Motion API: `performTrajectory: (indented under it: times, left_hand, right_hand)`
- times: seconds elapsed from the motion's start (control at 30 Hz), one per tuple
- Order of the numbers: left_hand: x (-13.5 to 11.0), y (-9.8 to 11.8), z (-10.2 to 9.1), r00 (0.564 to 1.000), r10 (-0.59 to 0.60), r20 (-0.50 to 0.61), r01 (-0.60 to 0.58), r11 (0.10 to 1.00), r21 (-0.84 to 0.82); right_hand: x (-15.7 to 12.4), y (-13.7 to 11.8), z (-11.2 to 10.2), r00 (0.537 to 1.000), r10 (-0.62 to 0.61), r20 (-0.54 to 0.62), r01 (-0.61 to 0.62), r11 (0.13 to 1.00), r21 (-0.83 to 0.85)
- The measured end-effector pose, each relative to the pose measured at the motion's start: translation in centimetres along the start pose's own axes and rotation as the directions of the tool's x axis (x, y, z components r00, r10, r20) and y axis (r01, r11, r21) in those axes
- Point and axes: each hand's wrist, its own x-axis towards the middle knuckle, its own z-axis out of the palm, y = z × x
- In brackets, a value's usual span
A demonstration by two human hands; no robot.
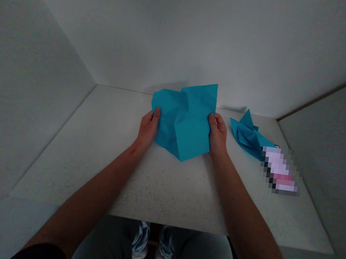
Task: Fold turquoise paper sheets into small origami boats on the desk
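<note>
A creased sheet of blue paper (193, 121) is held up in front of me, bent along a fold down its middle. My left hand (149, 127) grips its left edge, thumb on the near face and fingers mostly behind. At the right edge, my right hand (218, 131) pinches the paper the same way. To the right of that hand lies a folded blue paper boat (249, 134), its pointed peak upward, touching nothing I hold.
A pale speckled table (157, 191) spans between walls at the back and both sides. Just in front of the paper boat, a pixelated pale, phone-shaped object (279, 170) lies at the right. My legs and shoes show below the table's front edge.
</note>
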Motion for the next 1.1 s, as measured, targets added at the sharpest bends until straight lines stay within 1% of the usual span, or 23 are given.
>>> performTrajectory:
  times: [0.03,0.1,0.17,0.23,0.3,0.37,0.47,0.53,0.63,0.7,0.73,0.77,0.87,0.93,0.97,1.0,1.03,1.07,1.1]
  left_hand:
    - [0.2,0.0,-0.2,0.999,0.023,-0.031,-0.023,0.999,0.025]
    - [0.5,0.1,-0.7,0.992,0.073,-0.105,-0.066,0.995,0.068]
    - [0.8,0.3,-1.2,0.977,0.123,-0.177,-0.103,0.988,0.119]
    - [1.2,0.6,-2.0,0.961,0.171,-0.216,-0.131,0.973,0.191]
    - [1.6,0.9,-2.9,0.951,0.218,-0.217,-0.154,0.948,0.279]
    - [1.7,1.3,-3.9,0.950,0.241,-0.197,-0.159,0.921,0.357]
    - [0.8,2.1,-5.9,0.960,0.211,-0.182,-0.118,0.899,0.421]
    - [-0.7,2.8,-7.5,0.964,0.181,-0.193,-0.077,0.889,0.451]
    - [-4.1,3.8,-10.4,0.972,0.126,-0.200,-0.002,0.850,0.526]
    - [-6.6,4.4,-12.6,0.971,0.082,-0.223,0.075,0.787,0.612]
    - [-7.7,4.6,-13.9,0.965,0.078,-0.252,0.110,0.748,0.654]
    - [-8.8,4.7,-15.2,0.952,0.087,-0.294,0.148,0.711,0.688]
    - [-11.6,4.7,-18.8,0.885,0.136,-0.445,0.273,0.623,0.733]
    - [-13.1,4.7,-20.7,0.857,0.185,-0.481,0.309,0.564,0.766]
    - [-13.7,4.6,-21.3,0.851,0.234,-0.469,0.298,0.519,0.801]
    - [-14.1,4.7,-21.8,0.858,0.287,-0.425,0.262,0.466,0.845]
    - [-14.4,4.7,-22.1,0.882,0.323,-0.342,0.197,0.408,0.892]
    - [-14.5,4.7,-22.3,0.917,0.327,-0.229,0.105,0.356,0.929]
    - [-14.5,4.7,-22.3,0.952,0.291,-0.094,-0.004,0.321,0.947]
  right_hand:
    - [0.1,0.1,-0.1,1.000,-0.007,-0.015,0.007,1.000,0.010]
    - [0.5,0.2,-0.3,0.995,-0.035,-0.089,0.037,0.999,0.019]
    - [0.9,0.4,-0.7,0.980,-0.069,-0.185,0.070,0.998,0.000]
    - [1.2,0.5,-1.0,0.966,-0.091,-0.242,0.084,0.996,-0.041]
    - [1.3,0.5,-1.3,0.964,-0.095,-0.249,0.075,0.993,-0.088]
    - [1.1,0.5,-1.2,0.972,-0.082,-0.218,0.054,0.990,-0.129]
    - [0.4,0.3,-0.9,0.986,-0.061,-0.152,0.029,0.979,-0.201]
    - [0.0,0.2,-0.5,0.993,-0.058,-0.106,0.029,0.967,-0.254]
    - [-0.5,0.0,0.0,0.997,-0.077,-0.020,0.068,0.950,-0.305]
    - [-0.7,-0.1,0.2,0.995,-0.091,0.030,0.096,0.947,-0.307]
    - [-0.7,-0.1,0.3,0.994,-0.097,0.041,0.105,0.948,-0.301]
    - [-0.6,-0.1,0.3,0.994,-0.100,0.044,0.109,0.950,-0.291]
    - [-0.4,0.1,0.4,0.994,-0.101,0.042,0.108,0.959,-0.260]
    - [-0.2,0.3,0.5,0.994,-0.098,0.056,0.108,0.963,-0.247]
    - [-0.1,0.3,0.5,0.993,-0.098,0.065,0.111,0.964,-0.242]
    - [0.0,0.4,0.5,0.992,-0.101,0.074,0.116,0.965,-0.237]
    - [0.0,0.4,0.6,0.991,-0.107,0.079,0.123,0.965,-0.232]
    - [0.0,0.4,0.6,0.990,-0.113,0.081,0.129,0.965,-0.227]
    - [0.1,0.4,0.7,0.990,-0.116,0.083,0.132,0.965,-0.225]
